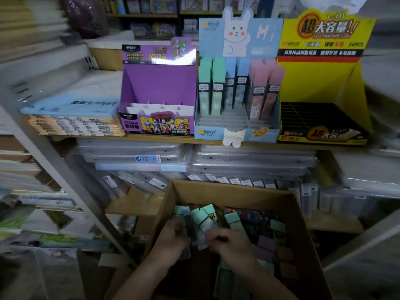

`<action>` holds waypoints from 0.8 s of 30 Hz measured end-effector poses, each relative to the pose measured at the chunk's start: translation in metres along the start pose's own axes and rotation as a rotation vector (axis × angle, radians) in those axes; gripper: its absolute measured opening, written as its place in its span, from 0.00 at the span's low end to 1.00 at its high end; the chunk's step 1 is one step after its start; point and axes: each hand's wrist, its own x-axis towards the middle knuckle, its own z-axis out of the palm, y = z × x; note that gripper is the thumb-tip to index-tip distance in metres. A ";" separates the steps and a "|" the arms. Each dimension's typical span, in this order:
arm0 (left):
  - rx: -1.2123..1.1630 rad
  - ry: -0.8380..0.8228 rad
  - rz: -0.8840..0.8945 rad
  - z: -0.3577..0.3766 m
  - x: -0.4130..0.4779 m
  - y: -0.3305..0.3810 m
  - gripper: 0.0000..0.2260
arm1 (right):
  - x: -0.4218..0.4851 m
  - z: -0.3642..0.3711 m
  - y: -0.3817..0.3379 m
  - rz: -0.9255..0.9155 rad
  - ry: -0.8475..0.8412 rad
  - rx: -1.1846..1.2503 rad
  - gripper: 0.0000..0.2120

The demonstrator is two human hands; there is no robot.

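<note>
Step in hand, judged: gathering stock from the cardboard box (299,224) to refill the bunny display (207,132) on the shelf (138,137). Left hand (173,239) is low in the box near its left wall, fingers curled round a small bunch of lead cases (181,211) that stand up out of the fist. Right hand (227,241) is just beside it, mid-box, fingers curled onto a mint-capped case (203,221) that lies tilted between the two hands; motion blur, so the exact finger contact can't be told. More cases lie loose and criss-crossed along the box's right side. The display sits at the shelf's front edge, between the purple display (158,83) and the yellow display (320,83); its back rows hold mint cases (211,87) on the left, then blue, then pink, and the front slots (225,121) look unfilled. To do it well: the right hand should pull one case free at a time, cap end up, and pass it into the left-hand bunch with all caps facing the same way, sorted by colour, so the mint ones go down the left column. Keep the bunch small, since the smooth cases will likely slip. Lift straight up clear of the box's far wall before reaching to the shelf.
</note>
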 end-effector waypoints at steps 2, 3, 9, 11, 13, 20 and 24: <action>-0.058 0.006 -0.033 0.001 0.002 0.003 0.18 | 0.011 0.010 -0.002 0.013 -0.040 -0.060 0.08; -0.074 0.005 -0.040 0.000 0.002 0.004 0.15 | 0.016 0.014 -0.001 0.018 -0.055 -0.086 0.09; -0.148 -0.091 -0.101 -0.003 -0.002 0.005 0.19 | 0.039 0.033 0.009 0.125 -0.034 -0.054 0.16; -0.206 -0.086 -0.127 -0.001 -0.003 0.005 0.18 | 0.040 0.035 0.008 0.168 -0.041 -0.013 0.11; -0.241 -0.089 -0.133 0.000 -0.003 0.005 0.13 | 0.040 0.035 0.005 0.159 -0.048 -0.018 0.08; -0.275 -0.181 -0.192 -0.003 -0.004 0.004 0.12 | 0.031 0.036 -0.002 0.005 -0.107 -0.199 0.14; -0.295 -0.157 -0.184 -0.003 -0.008 0.006 0.13 | 0.027 0.032 -0.002 -0.049 -0.118 -0.227 0.10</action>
